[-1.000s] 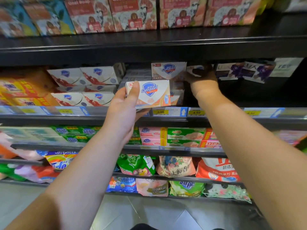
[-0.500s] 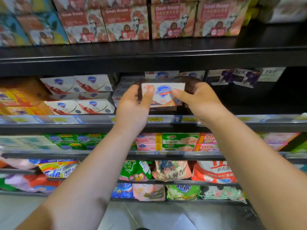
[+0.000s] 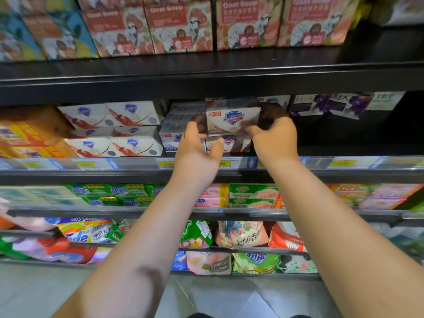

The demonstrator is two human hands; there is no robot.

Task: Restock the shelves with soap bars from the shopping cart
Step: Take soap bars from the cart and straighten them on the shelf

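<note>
The soap box [image 3: 231, 119] is now inside the middle shelf [image 3: 358, 173], at 12 o'clock from both wrists. It seems to rest on top of another Safeguard box [image 3: 229, 144] of the same kind. One second ago the left hand [image 3: 197, 154] held it alone in front of the shelf, while the right hand [image 3: 274, 138] reached into the row. Half a second ago both hands pinched it at the shelf edge. Since then it has gone deeper and a little higher.

The right hand grips the box at its 3 o'clock end, with the thumb on the lower front corner and the fingers curled behind in shadow. The left thumb has come off the box and stands spread below it. The left fingers [image 3: 195, 126] reach to its 9 o'clock edge, but in the dark I cannot tell if they press it.

At 9 o'clock of the box lie red-patterned soap boxes [image 3: 110, 115], and at 3 o'clock purple boxes [image 3: 332, 105].

I judge that this bar is nearly placed; only the letting go and a small push to line it up remain. The cart is not in view.
</note>
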